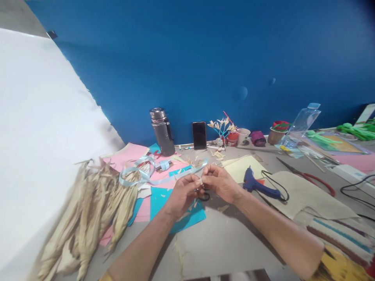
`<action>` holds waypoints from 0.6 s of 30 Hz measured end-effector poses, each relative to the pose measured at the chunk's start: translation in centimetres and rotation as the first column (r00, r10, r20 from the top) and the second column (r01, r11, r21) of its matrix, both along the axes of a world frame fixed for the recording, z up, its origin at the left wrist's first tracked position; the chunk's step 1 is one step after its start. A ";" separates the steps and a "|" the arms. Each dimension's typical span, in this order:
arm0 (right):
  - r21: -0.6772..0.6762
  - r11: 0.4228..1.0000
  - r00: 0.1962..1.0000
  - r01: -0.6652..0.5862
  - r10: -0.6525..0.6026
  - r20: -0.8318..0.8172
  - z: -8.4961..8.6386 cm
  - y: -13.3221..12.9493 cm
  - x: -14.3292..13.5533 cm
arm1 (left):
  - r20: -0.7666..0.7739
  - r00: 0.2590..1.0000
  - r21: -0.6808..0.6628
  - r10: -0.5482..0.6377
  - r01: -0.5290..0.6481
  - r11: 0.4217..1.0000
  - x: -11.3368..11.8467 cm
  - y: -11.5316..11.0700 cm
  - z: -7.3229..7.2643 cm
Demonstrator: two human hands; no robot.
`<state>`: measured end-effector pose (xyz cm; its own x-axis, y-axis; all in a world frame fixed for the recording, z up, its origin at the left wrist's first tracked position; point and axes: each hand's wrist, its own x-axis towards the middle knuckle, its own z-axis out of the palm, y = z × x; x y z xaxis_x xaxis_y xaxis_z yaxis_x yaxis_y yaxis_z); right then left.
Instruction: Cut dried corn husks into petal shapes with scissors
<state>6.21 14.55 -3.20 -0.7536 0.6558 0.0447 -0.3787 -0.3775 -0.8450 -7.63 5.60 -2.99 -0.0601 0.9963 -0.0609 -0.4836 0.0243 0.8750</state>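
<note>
Pale, husk-like material at the centre of the frame, and it's a tight two-handed affair: left hand (185, 192) and right hand (220, 183) meet fingertip to fingertip, both pinched closed on a small pale piece (200, 181), most of it hidden by the fingers. Here's the danger: if that piece is as dry as it looks, a pull in opposite directions could split it, and one slack pinch could drop it. Straight below lies the blue sheet (164, 205), strewn with similar pale scraps, so a dropped piece might be hard to pick out. Watch the light-blue ribbon (166, 180) too, its free end just above the hands; a raised finger could snag it. Over at centre right, the glue gun (262, 188) lies near the right forearm (266, 218), and a careless swing upward in the frame might knock it or catch its black cord (286, 192). Whether it's hot, I can't tell; if so, that's a burn risk. Lower left, the bundle of dried husks (88, 218) sits well clear of both hands, brittle by the look of it, likely to crack under a stray elbow.
</note>
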 end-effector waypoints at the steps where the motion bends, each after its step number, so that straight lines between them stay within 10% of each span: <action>1: -0.018 1.000 1.000 0.025 -0.025 -0.009 0.0 0.1 -0.1 | 0.007 1.000 -0.001 0.013 -0.013 1.000 0.0 0.0 0.0; 18: 0.035 0.995 0.991 0.095 -0.098 0.090 -0.8 -0.2 -0.5 | 0.083 0.989 -0.054 0.123 -0.119 0.991 -0.1 0.7 -1.1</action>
